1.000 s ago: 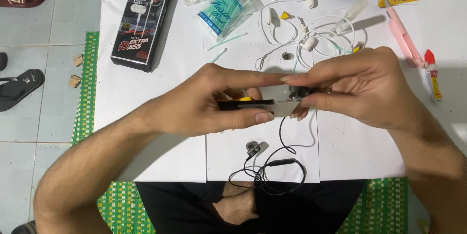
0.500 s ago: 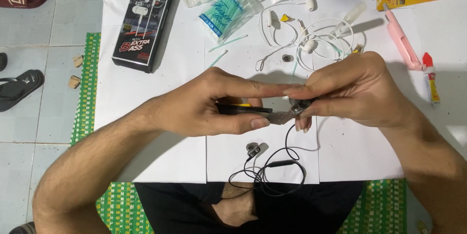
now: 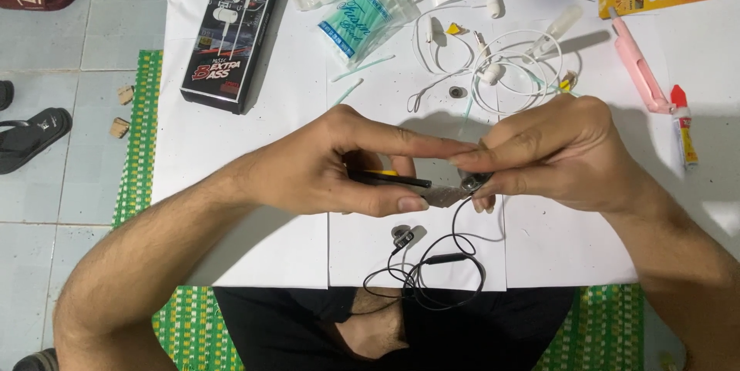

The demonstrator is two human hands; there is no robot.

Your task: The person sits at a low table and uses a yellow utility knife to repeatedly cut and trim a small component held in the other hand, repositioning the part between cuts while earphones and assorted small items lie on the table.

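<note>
The left hand [image 3: 324,171] closes its fingers on a black-handled knife [image 3: 401,184] while the right hand [image 3: 563,157] pinches a black earbud [image 3: 472,183] against the blade for steady work, above the counter [image 3: 231,155], white earphones [image 3: 501,70] at twelve o'clock.

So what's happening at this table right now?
A person sits at a white table. The left hand holds a small utility knife, its blade tip meeting a black earbud pinched in the right hand. The earbud's black cable hangs down to a loose tangle at the table's near edge. White earphones, cotton swabs and a glue tube lie beyond.
</note>
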